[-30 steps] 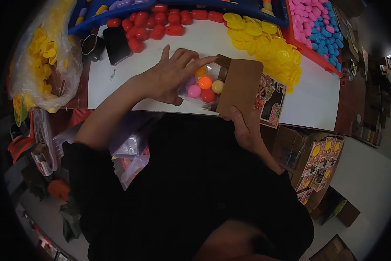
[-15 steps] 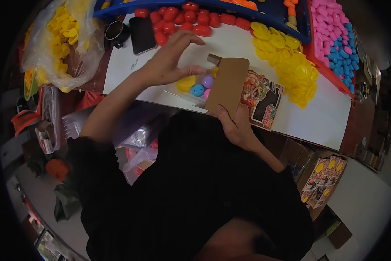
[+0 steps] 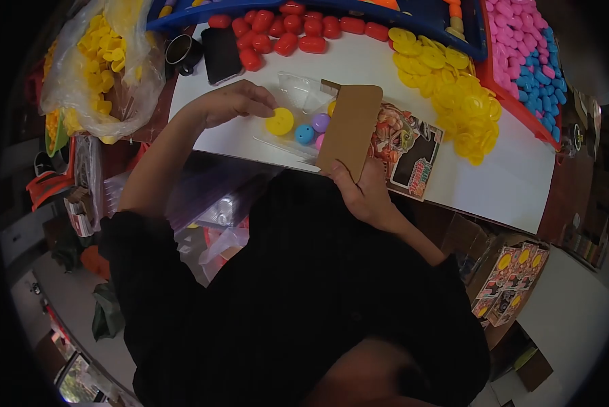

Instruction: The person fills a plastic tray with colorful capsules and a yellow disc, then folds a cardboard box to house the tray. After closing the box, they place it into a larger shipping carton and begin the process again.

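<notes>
To the left of the cardboard box [image 3: 352,125], a clear plastic pack [image 3: 299,87] sticks out over the worktop [image 3: 487,183], with a yellow disc [image 3: 279,121], a blue ball [image 3: 304,134] and a purple ball [image 3: 320,122] at it. The right hand [image 3: 369,198] grips the box at its lower edge, fingers closed on the board. Left of the box, the left hand [image 3: 230,105] has curled fingers right by the disc's rim; whether they pinch it, I cannot tell. The box should be light and fairly stiff, best held by its edges, as a hard squeeze may crease it. The pack (thin, glossy, likely to flex) wants a gentle grip at its sides; the smooth balls could roll if tilted. Right of the box lies a printed card [image 3: 413,152].
</notes>
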Available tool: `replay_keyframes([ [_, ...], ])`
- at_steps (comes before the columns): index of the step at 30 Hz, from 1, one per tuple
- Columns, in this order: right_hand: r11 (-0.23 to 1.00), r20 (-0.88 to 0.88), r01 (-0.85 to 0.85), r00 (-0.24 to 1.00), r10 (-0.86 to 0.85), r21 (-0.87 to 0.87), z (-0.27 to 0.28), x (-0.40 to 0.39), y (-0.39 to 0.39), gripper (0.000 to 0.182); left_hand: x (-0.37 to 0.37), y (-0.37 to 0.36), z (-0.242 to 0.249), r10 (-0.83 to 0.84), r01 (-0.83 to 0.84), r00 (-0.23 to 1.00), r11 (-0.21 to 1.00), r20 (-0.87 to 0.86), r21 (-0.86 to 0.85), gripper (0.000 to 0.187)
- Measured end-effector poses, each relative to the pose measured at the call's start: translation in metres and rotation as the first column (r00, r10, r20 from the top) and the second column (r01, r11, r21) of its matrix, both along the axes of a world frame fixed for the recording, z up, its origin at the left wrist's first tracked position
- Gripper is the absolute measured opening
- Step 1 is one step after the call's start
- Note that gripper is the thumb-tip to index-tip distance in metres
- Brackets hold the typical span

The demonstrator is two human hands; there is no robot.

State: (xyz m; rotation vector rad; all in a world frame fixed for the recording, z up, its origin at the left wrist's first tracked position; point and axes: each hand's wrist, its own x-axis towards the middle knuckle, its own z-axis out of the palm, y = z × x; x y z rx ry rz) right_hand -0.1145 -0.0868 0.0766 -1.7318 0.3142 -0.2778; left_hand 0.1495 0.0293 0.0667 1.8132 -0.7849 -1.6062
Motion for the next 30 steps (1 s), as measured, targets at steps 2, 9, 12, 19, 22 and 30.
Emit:
replay_keyframes([
  [2,1.0,-0.003,0.008,1.0,-0.008,-0.001,-0.002,-0.001,0.0,0.01,0.0,0.002,-0.006,-0.015,0.015,1.0,1.0,-0.008,0.006,0.03],
  [9,1.0,0.011,-0.025,1.0,0.025,0.001,-0.009,0.0,0.0,0.013,-0.047,-0.006,-0.026,0.003,-0.031,0.951,0.996,-0.311,-0.086,0.018],
  [12,0.991,-0.039,-0.129,0.991,0.13,0.039,-0.009,0.005,0.002,0.022,-0.076,-0.024,-0.023,0.024,-0.051,0.909,0.997,-0.416,-0.055,0.016],
  [19,0.794,-0.057,-0.043,0.998,0.011,-0.606,-0.01,-0.025,-0.042,0.066,-0.063,-0.027,-0.032,0.476,-0.287,0.423,0.877,-0.771,0.384,0.048],
  [22,0.846,-0.1,-0.07,0.995,0.02,-0.528,-0.008,-0.025,-0.041,0.062,-0.053,-0.025,-0.056,0.415,-0.223,0.466,0.91,-0.781,0.35,0.049],
  [30,0.833,-0.023,0.537,0.839,-0.544,-0.137,0.003,-0.061,-0.108,0.03,-0.038,-0.013,0.059,0.616,-0.38,0.755,0.689,0.224,-0.617,0.029],
])
